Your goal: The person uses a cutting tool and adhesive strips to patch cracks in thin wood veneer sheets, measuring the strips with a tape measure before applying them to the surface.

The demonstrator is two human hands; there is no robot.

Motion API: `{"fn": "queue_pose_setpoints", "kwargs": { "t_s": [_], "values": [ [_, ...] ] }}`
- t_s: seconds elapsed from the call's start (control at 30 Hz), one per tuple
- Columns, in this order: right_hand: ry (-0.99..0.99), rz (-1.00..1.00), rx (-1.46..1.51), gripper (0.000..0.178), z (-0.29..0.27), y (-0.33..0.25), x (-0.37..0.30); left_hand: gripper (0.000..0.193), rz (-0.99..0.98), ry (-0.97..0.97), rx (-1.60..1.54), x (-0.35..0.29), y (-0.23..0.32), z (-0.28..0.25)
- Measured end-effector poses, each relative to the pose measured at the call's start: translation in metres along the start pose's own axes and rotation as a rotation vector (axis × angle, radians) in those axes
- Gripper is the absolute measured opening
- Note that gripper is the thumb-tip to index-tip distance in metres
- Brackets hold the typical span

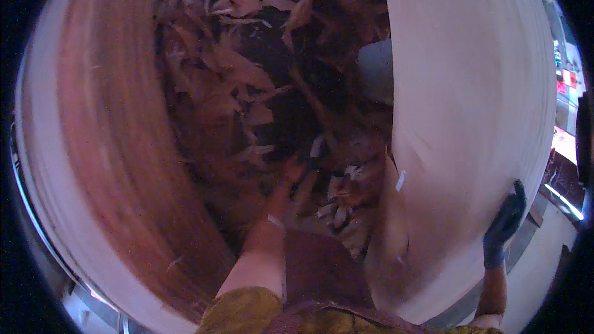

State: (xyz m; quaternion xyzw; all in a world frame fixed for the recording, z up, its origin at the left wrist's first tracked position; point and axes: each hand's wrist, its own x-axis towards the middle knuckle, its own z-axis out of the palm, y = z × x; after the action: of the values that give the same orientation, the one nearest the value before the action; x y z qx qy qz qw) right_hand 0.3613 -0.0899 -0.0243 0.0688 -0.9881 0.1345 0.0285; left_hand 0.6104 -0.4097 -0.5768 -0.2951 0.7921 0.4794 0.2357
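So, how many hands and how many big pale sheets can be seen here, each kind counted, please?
Bare hand, reaching into the veneer scraps: 1
Dark-gloved hand, on the right sheet's edge: 1
Big pale curved sheets, left and right: 2
Total: 4

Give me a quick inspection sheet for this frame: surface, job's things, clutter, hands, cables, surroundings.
Surface: dark floor between two big rolls, mostly covered.
Job's things: pale sheet roll on the right; reddish-brown sheet roll on the left, blurred.
Clutter: torn brown sheet scraps piled in the gap; a grey object against the pale roll.
Hands: left hand, bare, reaching down into the scraps, grip unclear; right hand, dark glove, fingers spread flat on the pale roll's edge.
Cables: nothing seen.
Surroundings: light floor lower right; bright coloured items at the far right edge, too small to identify.
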Motion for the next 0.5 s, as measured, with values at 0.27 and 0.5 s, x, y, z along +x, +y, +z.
{"fn": "queue_pose_setpoints", "kwargs": {
  "t_s": [0.27,0.5],
  "values": [
    [0.116,-0.179,-0.133,0.045,-0.001,0.008,-0.008,0.050,-0.173,-0.082,-0.106,0.131,0.042,0.164],
    [0.137,-0.124,-0.060,0.043,-0.011,0.027,0.001,0.039,-0.112,0.277,-0.531,0.115,0.048,0.170]
  ]
}}
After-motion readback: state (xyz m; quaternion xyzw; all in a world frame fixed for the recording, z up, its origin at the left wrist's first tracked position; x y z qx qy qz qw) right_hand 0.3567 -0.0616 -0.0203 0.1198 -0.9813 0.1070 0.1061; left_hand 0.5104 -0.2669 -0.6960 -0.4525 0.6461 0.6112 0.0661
